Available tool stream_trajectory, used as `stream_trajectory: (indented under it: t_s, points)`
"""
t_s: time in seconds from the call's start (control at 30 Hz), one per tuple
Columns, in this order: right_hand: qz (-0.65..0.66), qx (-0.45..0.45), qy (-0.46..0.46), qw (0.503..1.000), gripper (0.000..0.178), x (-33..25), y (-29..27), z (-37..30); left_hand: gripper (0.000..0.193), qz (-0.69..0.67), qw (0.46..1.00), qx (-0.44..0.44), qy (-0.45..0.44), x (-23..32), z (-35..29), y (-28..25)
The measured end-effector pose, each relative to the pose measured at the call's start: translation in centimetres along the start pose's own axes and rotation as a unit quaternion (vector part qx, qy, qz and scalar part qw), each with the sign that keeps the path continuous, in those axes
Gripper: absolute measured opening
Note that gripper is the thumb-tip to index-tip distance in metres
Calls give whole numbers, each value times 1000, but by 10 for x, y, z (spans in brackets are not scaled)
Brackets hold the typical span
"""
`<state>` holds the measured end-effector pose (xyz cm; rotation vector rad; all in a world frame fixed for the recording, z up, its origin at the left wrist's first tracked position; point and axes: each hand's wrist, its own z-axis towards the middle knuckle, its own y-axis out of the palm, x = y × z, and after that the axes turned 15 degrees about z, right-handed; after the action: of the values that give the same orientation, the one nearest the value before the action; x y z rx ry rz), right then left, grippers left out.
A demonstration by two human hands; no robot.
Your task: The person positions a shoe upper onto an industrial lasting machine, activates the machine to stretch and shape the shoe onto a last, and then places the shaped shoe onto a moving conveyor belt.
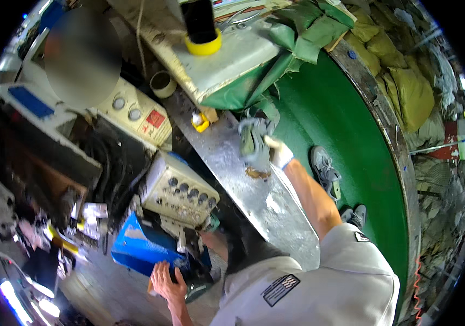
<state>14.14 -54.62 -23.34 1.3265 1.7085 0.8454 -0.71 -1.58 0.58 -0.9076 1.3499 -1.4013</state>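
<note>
My right hand (279,152), in a pale glove with a blue cuff, is closed on the right side of a crumpled grey-green cloth bundle (254,140) above the metal bench (267,204). Its folds hide some of my fingers. A small brown scrap (258,173) lies just below the bundle. At the lower left, my bare left hand (168,282) lies with fingers stretched out by the lower edge of a blue machine housing (143,247). Something dark is by its thumb; what lies under the palm is hidden.
A control box with several dark knobs (184,190) stands above the blue housing. A yellow tape roll (204,46) sits on the white machine top, torn green sheeting (308,35) beside it. Grey shoes (324,165) rest on the green floor (362,136). Yellowish sacks (406,98) line the right.
</note>
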Motion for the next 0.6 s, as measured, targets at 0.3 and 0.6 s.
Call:
stream_trajectory:
  t_s: [0.3, 0.6]
  points:
    - [161, -50, 227, 959, 53, 241, 145, -172, 46, -648, 700, -109, -280, -8, 67, -7]
    - [-190, -87, 197, 958, 54, 375, 276, -157, 23, -698, 594, 32, -399, -142, 33, -13]
